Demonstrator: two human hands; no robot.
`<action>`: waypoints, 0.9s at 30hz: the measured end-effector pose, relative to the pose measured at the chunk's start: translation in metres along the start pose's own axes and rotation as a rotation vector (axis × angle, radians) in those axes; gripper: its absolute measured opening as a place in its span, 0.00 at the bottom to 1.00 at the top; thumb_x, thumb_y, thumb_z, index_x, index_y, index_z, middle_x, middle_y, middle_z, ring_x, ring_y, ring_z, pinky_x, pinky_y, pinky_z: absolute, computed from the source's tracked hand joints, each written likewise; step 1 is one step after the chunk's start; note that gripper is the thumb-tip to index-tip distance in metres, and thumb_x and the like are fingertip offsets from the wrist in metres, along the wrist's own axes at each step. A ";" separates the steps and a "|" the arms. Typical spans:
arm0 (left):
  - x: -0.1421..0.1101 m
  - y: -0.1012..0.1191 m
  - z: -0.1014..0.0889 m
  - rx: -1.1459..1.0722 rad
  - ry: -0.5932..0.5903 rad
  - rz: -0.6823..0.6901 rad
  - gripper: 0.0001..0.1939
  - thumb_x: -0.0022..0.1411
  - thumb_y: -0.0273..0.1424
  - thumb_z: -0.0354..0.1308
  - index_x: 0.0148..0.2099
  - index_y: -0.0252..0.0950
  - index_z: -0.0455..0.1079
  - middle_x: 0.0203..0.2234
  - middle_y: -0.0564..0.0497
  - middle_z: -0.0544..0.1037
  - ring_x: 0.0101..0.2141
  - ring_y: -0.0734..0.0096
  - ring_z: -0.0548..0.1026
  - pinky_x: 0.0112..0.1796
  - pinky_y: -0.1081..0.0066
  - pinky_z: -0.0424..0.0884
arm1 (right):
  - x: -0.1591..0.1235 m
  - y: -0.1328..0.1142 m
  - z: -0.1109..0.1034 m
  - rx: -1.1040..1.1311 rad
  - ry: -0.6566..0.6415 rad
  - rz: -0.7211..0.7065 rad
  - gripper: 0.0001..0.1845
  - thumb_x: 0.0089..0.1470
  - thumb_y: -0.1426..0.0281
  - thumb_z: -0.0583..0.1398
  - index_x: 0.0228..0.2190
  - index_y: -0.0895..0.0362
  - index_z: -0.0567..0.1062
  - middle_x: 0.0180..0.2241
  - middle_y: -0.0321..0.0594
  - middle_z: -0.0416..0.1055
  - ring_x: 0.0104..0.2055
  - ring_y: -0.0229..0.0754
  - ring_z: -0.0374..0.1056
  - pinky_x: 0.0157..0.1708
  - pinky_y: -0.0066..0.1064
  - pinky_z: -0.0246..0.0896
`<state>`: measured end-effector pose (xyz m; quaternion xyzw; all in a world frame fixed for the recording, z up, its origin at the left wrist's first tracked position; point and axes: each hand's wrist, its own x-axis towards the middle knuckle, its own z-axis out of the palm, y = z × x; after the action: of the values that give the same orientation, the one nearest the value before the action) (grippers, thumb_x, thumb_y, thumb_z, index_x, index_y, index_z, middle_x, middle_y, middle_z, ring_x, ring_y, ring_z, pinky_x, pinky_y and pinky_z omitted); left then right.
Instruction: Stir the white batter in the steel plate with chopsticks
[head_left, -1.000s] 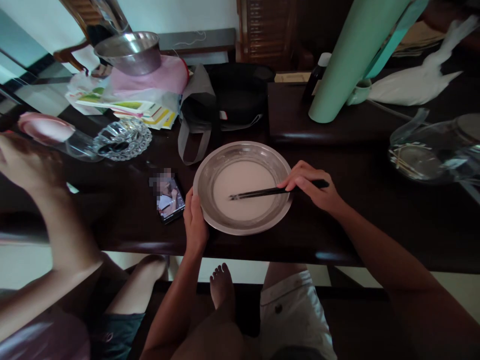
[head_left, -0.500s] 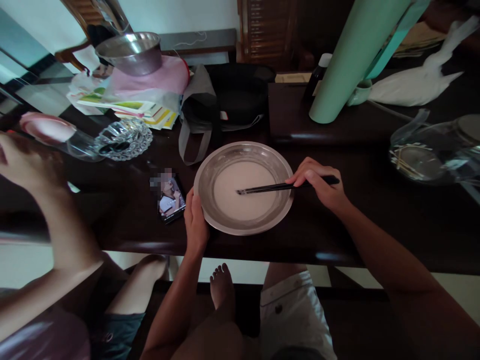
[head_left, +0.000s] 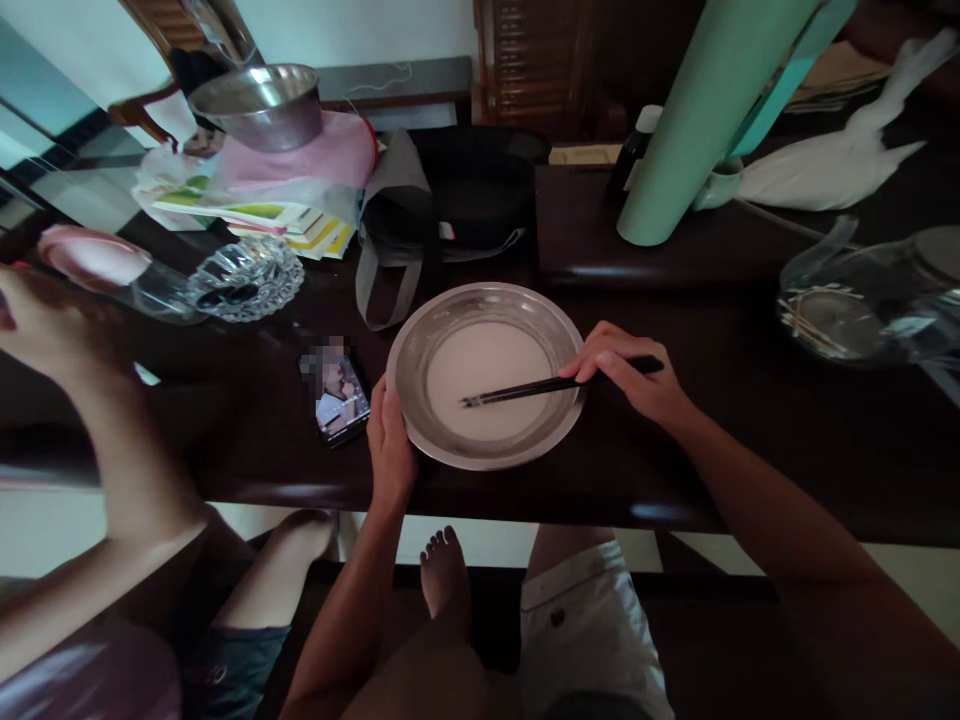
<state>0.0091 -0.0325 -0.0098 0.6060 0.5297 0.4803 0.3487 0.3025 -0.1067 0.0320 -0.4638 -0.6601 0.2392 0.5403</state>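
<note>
A wide metal bowl point(head_left: 409, 345) stands on the dark table in front of me, with a pale, milky liquid point(head_left: 480, 365) in its bottom. My left hand point(head_left: 391, 445) grips the bowl's left rim, fingers on the outside and edge. In my right hand point(head_left: 634, 375) is a pair of black chopsticks point(head_left: 525, 388), held closed around the upper part. Their tips reach into the liquid left of the bowl's middle. Just left of my left hand lies a phone point(head_left: 341, 400) with a lit screen.
Behind the bowl sits a black and grey bag point(head_left: 472, 200). A glass dish point(head_left: 251, 280), stacked papers point(head_left: 315, 230) and a steel bowl point(head_left: 262, 110) are at the left. A green cylinder point(head_left: 675, 150) and a clear jar point(head_left: 832, 320) stand right. Another person's arm point(head_left: 112, 400) is at far left.
The chopsticks' tips have moved left and slightly toward me through the liquid, my right hand shifting left with them. My left hand and the bowl stay nearly in place.
</note>
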 end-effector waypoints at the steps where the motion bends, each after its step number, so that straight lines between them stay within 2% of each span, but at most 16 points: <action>1: 0.000 0.000 0.000 0.001 0.001 -0.003 0.29 0.70 0.51 0.46 0.56 0.35 0.73 0.51 0.44 0.78 0.52 0.62 0.73 0.56 0.66 0.64 | 0.000 0.000 0.000 -0.024 0.004 -0.007 0.17 0.65 0.64 0.57 0.28 0.50 0.82 0.30 0.36 0.82 0.35 0.44 0.71 0.38 0.41 0.64; 5: 0.000 0.001 0.000 -0.006 -0.002 -0.004 0.28 0.70 0.50 0.47 0.56 0.36 0.74 0.51 0.45 0.78 0.52 0.63 0.73 0.54 0.67 0.66 | -0.001 -0.001 -0.001 0.021 0.074 0.003 0.20 0.66 0.64 0.55 0.26 0.50 0.81 0.29 0.37 0.81 0.34 0.45 0.72 0.37 0.42 0.65; 8: 0.000 0.001 0.000 0.000 -0.003 -0.001 0.28 0.70 0.50 0.47 0.56 0.36 0.74 0.51 0.45 0.78 0.52 0.63 0.73 0.54 0.67 0.66 | 0.000 -0.001 0.000 0.067 0.026 0.021 0.22 0.66 0.62 0.54 0.25 0.50 0.81 0.28 0.38 0.81 0.32 0.44 0.72 0.36 0.41 0.65; 11: 0.000 0.000 0.000 0.007 0.002 -0.001 0.28 0.70 0.51 0.46 0.56 0.36 0.73 0.51 0.45 0.78 0.52 0.63 0.73 0.55 0.67 0.65 | 0.001 -0.002 0.000 -0.014 -0.009 -0.011 0.18 0.65 0.62 0.56 0.27 0.50 0.81 0.29 0.37 0.82 0.35 0.45 0.72 0.39 0.42 0.65; 15: 0.000 0.000 0.000 0.004 0.000 -0.004 0.27 0.70 0.50 0.46 0.56 0.36 0.73 0.51 0.45 0.78 0.52 0.63 0.73 0.55 0.67 0.65 | 0.000 -0.001 -0.002 -0.002 0.062 -0.019 0.19 0.66 0.64 0.55 0.27 0.50 0.81 0.29 0.37 0.81 0.35 0.44 0.73 0.39 0.42 0.64; 18: 0.000 0.001 0.000 0.004 -0.003 0.001 0.27 0.71 0.49 0.46 0.56 0.36 0.73 0.51 0.45 0.78 0.52 0.63 0.73 0.55 0.67 0.65 | 0.000 0.000 -0.002 0.055 0.012 -0.007 0.21 0.67 0.64 0.54 0.26 0.50 0.81 0.29 0.37 0.81 0.34 0.44 0.72 0.37 0.41 0.64; 21: 0.000 0.003 0.000 0.007 -0.002 0.005 0.26 0.71 0.48 0.46 0.56 0.36 0.73 0.50 0.45 0.78 0.52 0.63 0.73 0.56 0.67 0.64 | 0.000 -0.001 0.000 -0.002 -0.051 -0.025 0.18 0.65 0.64 0.56 0.28 0.50 0.82 0.31 0.37 0.82 0.36 0.44 0.72 0.40 0.41 0.64; 24: 0.000 0.003 0.000 0.011 -0.006 0.005 0.27 0.71 0.48 0.46 0.56 0.35 0.73 0.50 0.45 0.78 0.52 0.63 0.72 0.56 0.67 0.64 | 0.001 -0.001 -0.001 -0.036 0.012 -0.017 0.18 0.66 0.63 0.56 0.28 0.50 0.82 0.32 0.37 0.82 0.37 0.44 0.73 0.41 0.42 0.64; 27: 0.000 0.002 0.000 0.002 -0.008 0.000 0.26 0.71 0.48 0.46 0.56 0.36 0.73 0.50 0.45 0.78 0.53 0.63 0.72 0.56 0.67 0.64 | 0.000 -0.001 -0.002 0.031 0.040 0.009 0.21 0.67 0.63 0.54 0.27 0.50 0.81 0.30 0.37 0.81 0.34 0.44 0.73 0.38 0.41 0.64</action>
<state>0.0100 -0.0327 -0.0075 0.6081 0.5289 0.4774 0.3501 0.3043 -0.1074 0.0339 -0.4631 -0.6431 0.2426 0.5596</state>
